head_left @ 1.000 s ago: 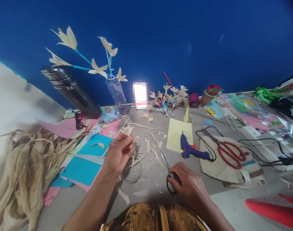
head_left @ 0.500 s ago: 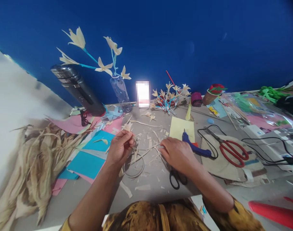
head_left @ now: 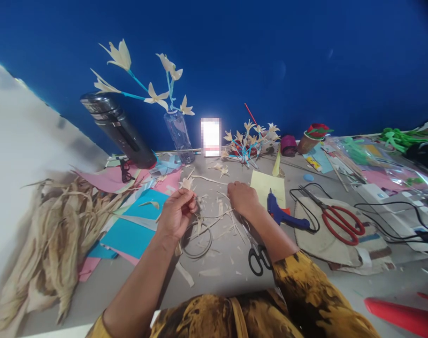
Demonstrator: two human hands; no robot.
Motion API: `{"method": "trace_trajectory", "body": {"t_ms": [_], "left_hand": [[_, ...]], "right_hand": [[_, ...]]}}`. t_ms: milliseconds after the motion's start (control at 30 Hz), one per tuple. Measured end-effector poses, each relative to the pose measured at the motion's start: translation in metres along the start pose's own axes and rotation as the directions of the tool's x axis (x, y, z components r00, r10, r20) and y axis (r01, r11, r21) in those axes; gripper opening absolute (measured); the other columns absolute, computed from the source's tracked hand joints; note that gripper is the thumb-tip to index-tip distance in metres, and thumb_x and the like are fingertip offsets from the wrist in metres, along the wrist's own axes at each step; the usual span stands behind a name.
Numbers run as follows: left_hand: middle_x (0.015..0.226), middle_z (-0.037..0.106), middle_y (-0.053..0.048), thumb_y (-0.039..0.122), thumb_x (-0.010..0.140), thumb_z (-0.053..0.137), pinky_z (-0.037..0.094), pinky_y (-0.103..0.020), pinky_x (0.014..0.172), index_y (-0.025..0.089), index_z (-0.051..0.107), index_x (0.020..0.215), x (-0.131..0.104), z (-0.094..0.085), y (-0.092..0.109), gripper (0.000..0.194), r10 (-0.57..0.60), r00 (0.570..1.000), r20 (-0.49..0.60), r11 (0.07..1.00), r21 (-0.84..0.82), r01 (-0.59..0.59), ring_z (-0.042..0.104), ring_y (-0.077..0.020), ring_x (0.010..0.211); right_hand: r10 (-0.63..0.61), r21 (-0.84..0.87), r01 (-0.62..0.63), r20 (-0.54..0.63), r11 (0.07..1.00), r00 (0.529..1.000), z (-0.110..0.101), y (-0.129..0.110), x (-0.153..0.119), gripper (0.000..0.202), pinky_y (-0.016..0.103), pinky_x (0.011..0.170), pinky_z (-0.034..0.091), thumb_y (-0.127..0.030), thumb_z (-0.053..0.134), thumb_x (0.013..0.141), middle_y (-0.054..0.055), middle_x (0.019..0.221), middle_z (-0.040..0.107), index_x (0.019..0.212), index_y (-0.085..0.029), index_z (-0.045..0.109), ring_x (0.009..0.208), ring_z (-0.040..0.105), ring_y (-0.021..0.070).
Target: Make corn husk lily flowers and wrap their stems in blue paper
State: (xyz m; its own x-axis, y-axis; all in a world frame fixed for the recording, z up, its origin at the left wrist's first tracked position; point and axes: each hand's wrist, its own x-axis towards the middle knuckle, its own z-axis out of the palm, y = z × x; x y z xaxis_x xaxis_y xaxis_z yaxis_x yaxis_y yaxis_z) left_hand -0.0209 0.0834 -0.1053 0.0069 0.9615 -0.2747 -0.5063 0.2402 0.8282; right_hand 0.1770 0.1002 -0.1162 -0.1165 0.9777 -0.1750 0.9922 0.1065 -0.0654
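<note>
My left hand [head_left: 179, 206] pinches a small cream husk flower [head_left: 187, 182] by its base, petals pointing up. My right hand [head_left: 242, 197] rests low over the grey table, its fingers curled down beside a long husk strip [head_left: 210, 179]; whatever its fingertips hold, if anything, is hidden. Between the hands lie thin husk scraps [head_left: 220, 209] and a wire ring [head_left: 197, 240]. Black-handled scissors [head_left: 256, 260] sit under my right forearm. A blue glue gun [head_left: 286, 218] lies to the right, partly over a yellow paper sheet [head_left: 261, 183].
Dried corn husks [head_left: 52, 244] and blue paper [head_left: 129, 239] are at left. Behind stand a black flask [head_left: 120, 131], a bottle [head_left: 179, 136] with husk flowers and a bunch of small husk flowers [head_left: 247, 145]. Red-handled scissors [head_left: 342, 223] and a power strip [head_left: 386, 206] with cords lie right.
My right hand has moved forward, away from my body, uncovering more of the black-handled scissors and husk scraps. My left hand keeps the husk flower in nearly the same place.
</note>
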Motion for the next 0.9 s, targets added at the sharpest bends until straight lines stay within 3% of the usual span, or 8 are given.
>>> {"method": "trace_trajectory", "body": {"t_ms": [200,367,600,767,900], "left_hand": [[0.066,0.063,0.001,0.021,0.059,0.086,0.038,-0.021,0.049,0.016,0.058,0.067,-0.0007,0.0005,0.0007,0.03,-0.01,1.0,-0.01,1.0,0.005,0.01,0.048,-0.0063,0.05],[0.067,0.063,0.001,0.021,0.058,0.086,0.037,-0.02,0.048,0.015,0.059,0.067,-0.0009,0.0002,-0.0006,0.03,-0.018,1.0,-0.012,1.0,0.007,0.018,0.048,-0.0062,0.05],[0.068,0.063,0.001,0.021,0.061,0.087,0.038,-0.02,0.049,0.015,0.057,0.068,-0.0011,0.0004,-0.001,0.031,-0.048,0.999,0.001,0.999,0.001,0.048,0.048,-0.0059,0.05],[0.068,0.063,0.001,0.021,0.06,0.087,0.038,-0.02,0.048,0.015,0.057,0.067,-0.0012,0.0016,-0.0003,0.031,-0.075,0.997,0.006,0.997,-0.01,0.075,0.048,-0.0061,0.051],[0.069,0.064,0.001,0.02,0.06,0.087,0.038,-0.019,0.049,0.015,0.058,0.068,-0.0012,0.0009,-0.0008,0.03,-0.098,0.995,0.019,0.995,-0.027,0.098,0.048,-0.0061,0.051]], "right_hand": [[-0.031,-0.021,0.031,-0.026,0.999,0.999,0.0073,-0.0029,-0.002,0.03,0.035,0.086,0.051,-0.008,0.039,0.098,0.021,0.118,0.061,0.12,-0.011,0.059,0.114,0.059,0.0282],[-0.091,-0.015,0.091,-0.024,0.996,0.996,0.0061,0.0013,-0.0001,0.028,0.034,0.086,0.051,-0.016,0.04,0.101,0.018,0.12,0.058,0.121,-0.014,0.06,0.113,0.056,0.0271],[-0.151,-0.016,0.151,-0.033,0.988,0.988,0.0065,-0.0008,0.0004,0.027,0.037,0.091,0.048,-0.012,0.041,0.1,0.019,0.12,0.058,0.119,-0.011,0.06,0.114,0.054,0.0269],[-0.158,-0.002,0.158,-0.03,0.987,0.987,0.0061,0.0036,0.0016,0.021,0.035,0.088,0.048,-0.025,0.051,0.1,0.015,0.118,0.059,0.115,-0.016,0.063,0.111,0.056,0.0264],[-0.16,0.002,0.16,-0.026,0.987,0.987,0.0087,0.0044,0.0034,0.021,0.034,0.09,0.047,-0.021,0.048,0.101,0.016,0.116,0.06,0.115,-0.014,0.063,0.111,0.055,0.0258]]}}
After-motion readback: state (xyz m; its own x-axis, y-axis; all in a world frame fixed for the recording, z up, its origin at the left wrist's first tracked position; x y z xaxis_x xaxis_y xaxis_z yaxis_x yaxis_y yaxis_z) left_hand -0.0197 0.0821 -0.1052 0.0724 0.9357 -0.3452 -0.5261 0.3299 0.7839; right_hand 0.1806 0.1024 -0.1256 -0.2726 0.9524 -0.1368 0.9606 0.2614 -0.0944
